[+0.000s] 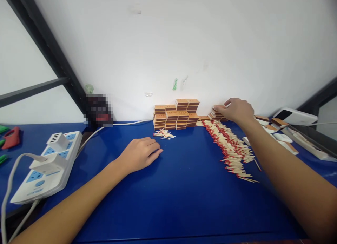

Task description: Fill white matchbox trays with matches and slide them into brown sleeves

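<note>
My right hand (238,110) reaches to a small stack of matchboxes (216,114) by the wall, its fingers closed on a box at the top. My left hand (142,154) rests on the blue table (163,195), fingers together and curled, thumb a little apart, with nothing visible in it. Behind it stands a larger stack of matchboxes (179,114), several layers high. A small heap of matches (164,133) lies in front of that stack. A long band of loose red-tipped matches (229,145) runs from the wall toward the table's right part.
A white power strip (65,166) with plugs and cables lies at the left, beside red-handled scissors (12,138). At the right are a white device (295,116), more boxes (279,123) and a long tray (308,144). A white wall (158,51) closes the back.
</note>
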Demonstrator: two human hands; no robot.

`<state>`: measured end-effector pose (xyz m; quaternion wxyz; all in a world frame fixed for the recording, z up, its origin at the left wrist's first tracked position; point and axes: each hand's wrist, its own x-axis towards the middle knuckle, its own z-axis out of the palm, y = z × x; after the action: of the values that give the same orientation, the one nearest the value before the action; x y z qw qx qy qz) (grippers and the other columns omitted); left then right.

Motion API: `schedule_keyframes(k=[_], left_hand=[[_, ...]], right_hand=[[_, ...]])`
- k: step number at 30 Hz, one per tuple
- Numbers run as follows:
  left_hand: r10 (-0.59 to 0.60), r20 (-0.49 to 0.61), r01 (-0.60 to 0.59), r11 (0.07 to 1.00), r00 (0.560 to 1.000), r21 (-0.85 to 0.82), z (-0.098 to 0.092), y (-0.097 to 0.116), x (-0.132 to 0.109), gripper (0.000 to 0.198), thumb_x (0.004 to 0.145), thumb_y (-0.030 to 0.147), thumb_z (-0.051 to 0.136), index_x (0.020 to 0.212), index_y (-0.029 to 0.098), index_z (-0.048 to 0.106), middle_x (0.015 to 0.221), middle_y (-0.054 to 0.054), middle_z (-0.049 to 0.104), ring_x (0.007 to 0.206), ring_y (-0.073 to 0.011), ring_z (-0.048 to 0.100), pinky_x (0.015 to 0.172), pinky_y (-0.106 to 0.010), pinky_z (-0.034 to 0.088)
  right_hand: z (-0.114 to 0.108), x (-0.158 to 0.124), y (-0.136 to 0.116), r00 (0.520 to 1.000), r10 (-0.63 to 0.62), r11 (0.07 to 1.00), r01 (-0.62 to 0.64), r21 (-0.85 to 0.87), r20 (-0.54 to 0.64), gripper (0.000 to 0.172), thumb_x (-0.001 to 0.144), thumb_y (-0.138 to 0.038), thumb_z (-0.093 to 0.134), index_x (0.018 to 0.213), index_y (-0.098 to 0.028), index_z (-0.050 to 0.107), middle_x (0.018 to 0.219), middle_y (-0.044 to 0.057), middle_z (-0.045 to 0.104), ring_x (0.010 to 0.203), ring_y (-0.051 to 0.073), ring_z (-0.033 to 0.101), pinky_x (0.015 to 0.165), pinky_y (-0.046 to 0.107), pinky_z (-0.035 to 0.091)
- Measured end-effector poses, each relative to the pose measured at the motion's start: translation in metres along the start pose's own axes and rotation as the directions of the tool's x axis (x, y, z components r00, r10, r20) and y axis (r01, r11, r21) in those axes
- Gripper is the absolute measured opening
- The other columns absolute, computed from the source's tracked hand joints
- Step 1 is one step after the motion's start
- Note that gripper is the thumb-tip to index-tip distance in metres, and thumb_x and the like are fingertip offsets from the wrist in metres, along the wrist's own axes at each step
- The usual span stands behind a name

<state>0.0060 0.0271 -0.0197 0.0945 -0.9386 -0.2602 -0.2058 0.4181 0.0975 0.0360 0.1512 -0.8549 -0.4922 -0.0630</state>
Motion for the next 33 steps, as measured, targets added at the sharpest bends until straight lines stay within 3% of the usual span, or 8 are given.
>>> schedule_keyframes(k=[7,13,20,23,25,27,29,33], left_hand=[[-0.009,0.042,0.011,1.000,0.999,-0.029,0.000,0.002,-0.001,0.030,0.109,0.033,0.051,0.096,0.019,0.074,0.083,-0.002,0.073,0.078,-0.0179,0.069,0.066,-0.032,0.046],[-0.035,0.062,0.037,0.999,0.997,-0.039,0.002,0.002,-0.001,0.029,0.109,0.034,0.051,0.098,0.019,0.074,0.085,-0.002,0.074,0.080,-0.0180,0.070,0.068,-0.031,0.047],[-0.053,0.070,0.056,0.998,0.996,-0.037,0.001,0.000,-0.001,0.029,0.108,0.033,0.051,0.096,0.020,0.074,0.083,-0.001,0.074,0.079,-0.0182,0.070,0.067,-0.031,0.046],[-0.045,0.052,0.046,0.999,0.998,-0.014,-0.001,0.000,-0.001,0.030,0.108,0.033,0.051,0.095,0.019,0.074,0.081,-0.001,0.073,0.078,-0.0179,0.069,0.065,-0.031,0.045],[-0.034,0.046,0.035,0.999,0.998,-0.004,-0.002,0.001,0.000,0.029,0.108,0.032,0.051,0.095,0.019,0.074,0.081,-0.001,0.073,0.077,-0.0179,0.069,0.065,-0.031,0.044],[-0.026,0.047,0.025,1.000,0.999,0.004,-0.002,0.001,0.000,0.029,0.108,0.032,0.051,0.095,0.019,0.074,0.082,-0.002,0.073,0.077,-0.0182,0.069,0.064,-0.031,0.044],[-0.023,0.043,0.022,1.000,0.999,0.010,-0.003,0.001,0.000,0.030,0.108,0.032,0.051,0.095,0.019,0.074,0.081,-0.002,0.073,0.077,-0.0182,0.069,0.064,-0.031,0.044],[-0.029,0.035,0.028,0.999,0.999,0.018,-0.004,-0.002,0.001,0.030,0.108,0.032,0.051,0.095,0.019,0.075,0.082,-0.003,0.074,0.077,-0.0184,0.070,0.064,-0.030,0.045]], right_hand=[[-0.001,0.008,0.019,0.994,-0.103,0.995,0.103,-0.002,-0.024,0.060,0.090,-0.071,0.063,0.119,-0.020,0.073,0.116,0.018,0.078,0.098,0.030,0.064,0.072,0.037,0.036],[-0.018,0.001,0.026,0.983,-0.116,0.992,0.122,0.033,-0.143,0.052,0.091,-0.070,0.062,0.110,-0.022,0.072,0.111,0.012,0.080,0.097,0.028,0.063,0.070,0.037,0.035],[-0.005,-0.001,0.011,0.991,-0.137,0.989,0.137,-0.060,0.001,0.053,0.089,-0.069,0.063,0.104,-0.019,0.074,0.110,0.019,0.077,0.096,0.032,0.064,0.070,0.038,0.038],[-0.015,-0.005,0.027,0.990,-0.110,0.994,0.108,-0.030,-0.083,0.050,0.096,-0.064,0.055,0.108,-0.020,0.076,0.111,0.019,0.078,0.098,0.032,0.064,0.075,0.039,0.040],[-0.026,-0.009,0.051,0.984,-0.105,0.994,0.109,0.021,-0.147,0.041,0.100,-0.054,0.054,0.107,-0.022,0.077,0.101,0.016,0.078,0.095,0.030,0.066,0.079,0.040,0.042],[-0.032,-0.014,0.079,0.982,-0.190,0.980,0.191,0.062,-0.018,0.026,0.096,-0.044,0.062,0.103,-0.025,0.078,0.090,0.011,0.077,0.087,0.028,0.067,0.079,0.039,0.044],[-0.032,-0.020,0.107,0.951,-0.242,0.970,0.238,0.044,0.191,0.017,0.085,-0.034,0.072,0.100,-0.028,0.079,0.083,0.008,0.075,0.079,0.028,0.067,0.079,0.040,0.047],[-0.015,-0.032,0.138,0.859,-0.307,0.947,0.320,0.039,0.409,0.043,0.073,-0.022,0.072,0.114,-0.032,0.076,0.076,0.006,0.071,0.071,0.031,0.066,0.078,0.045,0.051]])
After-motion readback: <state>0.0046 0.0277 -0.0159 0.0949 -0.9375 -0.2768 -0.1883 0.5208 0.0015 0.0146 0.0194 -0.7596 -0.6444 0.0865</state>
